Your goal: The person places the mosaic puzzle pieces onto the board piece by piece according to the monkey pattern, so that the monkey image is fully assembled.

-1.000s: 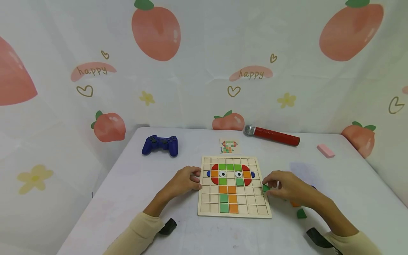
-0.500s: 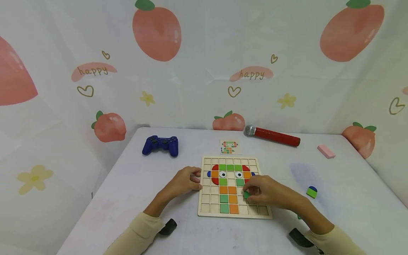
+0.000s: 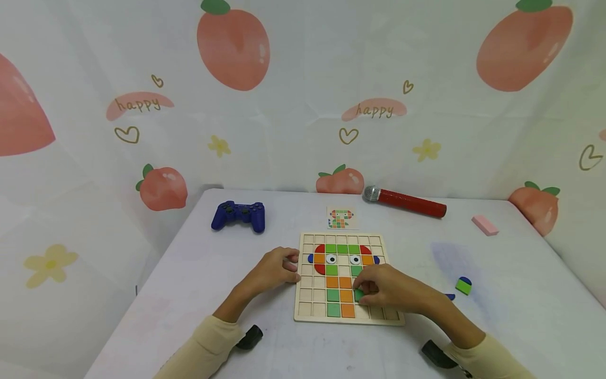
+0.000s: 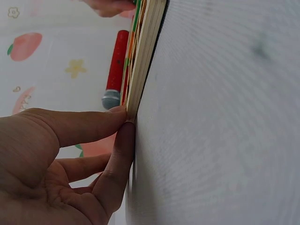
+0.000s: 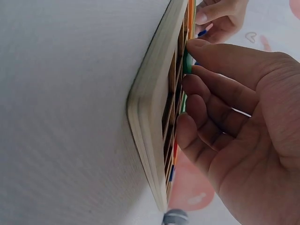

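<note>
A square wooden grid board (image 3: 310,309) lies flat, set with coloured tiles that form a face above two columns. The left hand (image 3: 274,269) holds the board at its left edge with thumb and fingertip; the left wrist view shows the thumb (image 4: 89,126) and a curled finger meeting there. Between thumb and fingers, the right hand (image 3: 395,287) pinches a small green tile (image 3: 359,295) over the board, just right of the orange column. The right wrist view shows this green tile (image 5: 188,63) near the board's surface, its exact seating hidden by the fingers.
A picture card (image 3: 341,218) with a similar pattern lies behind the board. Further off are a blue game controller (image 3: 238,216), a red microphone (image 3: 407,202) and a pink block (image 3: 485,225). Loose blue and green pieces (image 3: 463,286) lie at right, partly hidden by the right arm.
From beyond the board's right edge, the right hand has moved left over the board with the green tile, reaching the squares beside the orange column. The left hand stays put.
</note>
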`<state>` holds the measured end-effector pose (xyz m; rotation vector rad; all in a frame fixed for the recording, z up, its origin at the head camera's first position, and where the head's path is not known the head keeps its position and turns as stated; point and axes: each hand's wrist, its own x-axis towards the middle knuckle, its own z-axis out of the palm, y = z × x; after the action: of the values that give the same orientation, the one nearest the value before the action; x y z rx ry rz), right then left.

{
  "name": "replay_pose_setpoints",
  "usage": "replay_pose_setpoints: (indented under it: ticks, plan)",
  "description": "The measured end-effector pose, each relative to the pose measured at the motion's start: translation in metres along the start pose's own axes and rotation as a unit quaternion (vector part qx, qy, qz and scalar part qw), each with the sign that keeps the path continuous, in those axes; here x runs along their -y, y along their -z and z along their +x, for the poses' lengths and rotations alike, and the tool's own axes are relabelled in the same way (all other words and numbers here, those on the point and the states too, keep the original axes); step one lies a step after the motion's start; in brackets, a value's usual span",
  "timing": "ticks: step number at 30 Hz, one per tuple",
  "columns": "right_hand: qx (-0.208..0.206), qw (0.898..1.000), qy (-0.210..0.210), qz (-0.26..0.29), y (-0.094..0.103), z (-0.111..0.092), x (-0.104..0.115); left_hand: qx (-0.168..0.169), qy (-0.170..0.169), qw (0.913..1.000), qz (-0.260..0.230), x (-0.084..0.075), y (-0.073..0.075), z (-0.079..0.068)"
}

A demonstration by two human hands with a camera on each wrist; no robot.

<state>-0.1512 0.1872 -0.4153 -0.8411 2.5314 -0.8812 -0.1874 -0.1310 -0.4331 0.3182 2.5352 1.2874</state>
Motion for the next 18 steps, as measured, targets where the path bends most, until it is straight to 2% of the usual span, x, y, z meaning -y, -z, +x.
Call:
replay_pose_setpoints:
  ticks: [18]
  plan:
    - [0.000,1.000,0.006,-0.001,0.0003,-0.0032,0.0021,0.000,0.001,1.0000,-0.001,-0.0011,0.0005,-0.0011]
